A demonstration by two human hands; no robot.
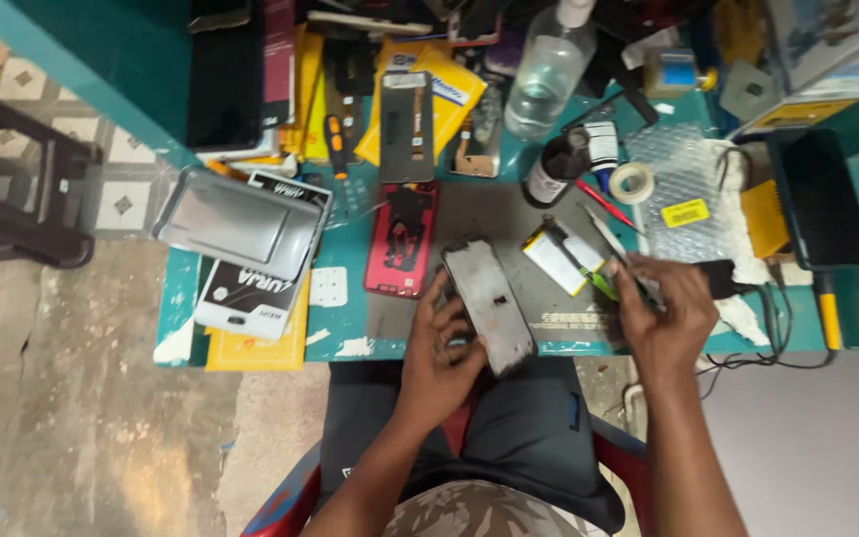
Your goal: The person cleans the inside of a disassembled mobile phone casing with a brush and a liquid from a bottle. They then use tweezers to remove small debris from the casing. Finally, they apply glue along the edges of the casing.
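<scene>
My left hand (439,353) grips an opened phone body (489,303), a long grey metal frame tilted over the front edge of the teal workbench (350,338). My right hand (660,313) is closed around a thin tool with a green piece (603,281), held just right of the phone. A flat white and yellow battery (561,257) lies on the grey mat (494,214) between the two hands. A red phone back cover (403,239) lies to the left of the phone body.
The bench is crowded: a clear plastic bottle (547,68), a small dark bottle (554,169), a tape roll (632,182), a grey tray (241,219), yellow packets (449,94), a black brush (822,199). A black stool (12,189) stands on the floor at left.
</scene>
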